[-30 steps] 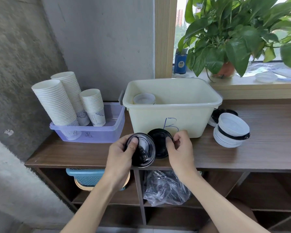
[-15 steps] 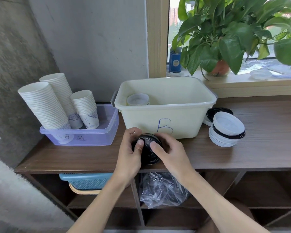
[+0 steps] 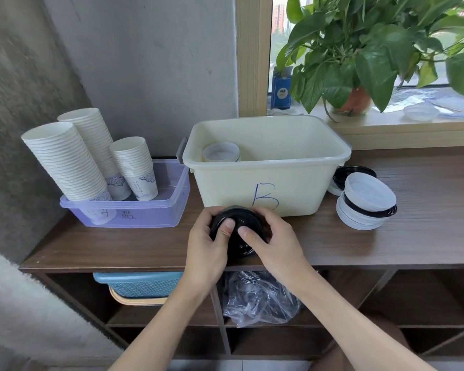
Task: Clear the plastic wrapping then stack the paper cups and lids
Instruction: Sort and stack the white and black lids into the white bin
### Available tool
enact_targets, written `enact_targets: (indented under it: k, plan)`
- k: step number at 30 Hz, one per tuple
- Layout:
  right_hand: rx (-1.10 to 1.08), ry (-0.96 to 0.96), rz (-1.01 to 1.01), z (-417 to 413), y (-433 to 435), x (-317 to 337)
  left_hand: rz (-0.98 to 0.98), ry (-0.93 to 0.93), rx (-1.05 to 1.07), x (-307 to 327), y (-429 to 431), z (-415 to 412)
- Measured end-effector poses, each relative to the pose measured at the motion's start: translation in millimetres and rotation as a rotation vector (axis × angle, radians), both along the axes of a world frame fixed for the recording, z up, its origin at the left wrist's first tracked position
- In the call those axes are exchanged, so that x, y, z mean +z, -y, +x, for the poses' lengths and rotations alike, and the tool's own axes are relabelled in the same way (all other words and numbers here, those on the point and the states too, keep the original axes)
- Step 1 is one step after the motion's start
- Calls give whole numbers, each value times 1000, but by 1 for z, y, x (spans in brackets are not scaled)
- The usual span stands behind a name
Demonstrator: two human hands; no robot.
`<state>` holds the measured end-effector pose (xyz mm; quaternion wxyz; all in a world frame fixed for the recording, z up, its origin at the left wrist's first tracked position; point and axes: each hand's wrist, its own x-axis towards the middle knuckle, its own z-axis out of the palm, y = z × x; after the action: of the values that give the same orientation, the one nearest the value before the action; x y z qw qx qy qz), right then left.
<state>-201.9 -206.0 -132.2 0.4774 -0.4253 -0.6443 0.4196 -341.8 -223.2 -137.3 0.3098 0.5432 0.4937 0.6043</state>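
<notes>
A person's left hand [image 3: 206,247] and right hand [image 3: 279,247] clamp black lids [image 3: 236,216] between curled fingers, thumbs pressed on top, at the near edge of the counter [image 3: 118,245], just in front of the bin [image 3: 292,188] marked B. The step in hand looks like nesting lids into one stack. Next, the stack likely goes into the bin or onto the mixed lid pile [image 3: 367,199] at right, calling for a level carry. Cups [image 3: 65,162] stand stacked at far left; wrapping [image 3: 257,298] lies on the shelf below.
</notes>
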Motion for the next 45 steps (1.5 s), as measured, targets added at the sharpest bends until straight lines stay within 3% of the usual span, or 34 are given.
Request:
enact_targets:
  k: [5,9,16,23,28,36,45]
  plan:
    - [-17,71,35,-1,-1,-2,-11,-34,7,0,0,1]
    - [-106,54,42,-3,0,-4,-29,-183,-85,1,-1,-6]
    - [-29,61,19,0,0,0,-37,-120,30,0,-2,-2]
    - [-115,110,113,-6,-1,-4,8,-192,96,-2,-2,6]
    - [-134,113,114,-5,-3,-3,10,-232,-4,2,5,3]
    - [57,83,13,-3,2,1,-85,-57,150,3,-1,-1]
    - [-70,116,100,-8,0,-5,-108,-74,156,6,-1,6]
